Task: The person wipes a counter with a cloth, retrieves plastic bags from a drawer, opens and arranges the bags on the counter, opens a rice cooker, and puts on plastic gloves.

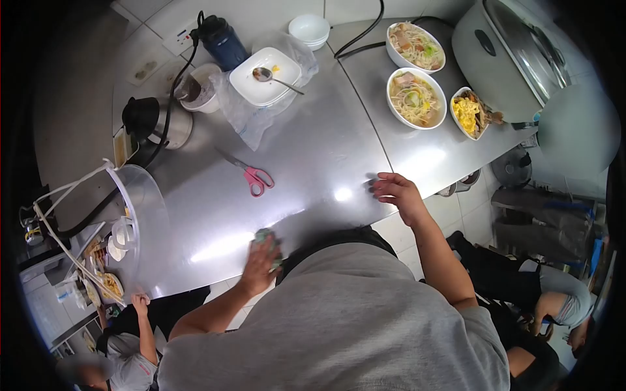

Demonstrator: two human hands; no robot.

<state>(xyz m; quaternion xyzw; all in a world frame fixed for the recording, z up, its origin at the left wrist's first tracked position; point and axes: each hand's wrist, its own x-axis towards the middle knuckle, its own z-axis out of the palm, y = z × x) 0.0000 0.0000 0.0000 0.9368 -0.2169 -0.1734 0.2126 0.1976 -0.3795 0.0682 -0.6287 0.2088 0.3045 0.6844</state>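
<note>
Overall, the steel table (326, 137) extended on all sides of the scissors (256, 180). Beyond the scissors, to the far right, stood the cooker (476, 65); less far right of them stood two noodle bowls (389, 96). Right of the scissors, the right hand (399, 194) was empty, fingers loosely spread. Nearer than the scissors, the left hand (261, 264) held the cloth (263, 233) beneath its fingers.

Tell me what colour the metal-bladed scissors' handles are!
The looped handles are pink, clearest in the head view.
</note>
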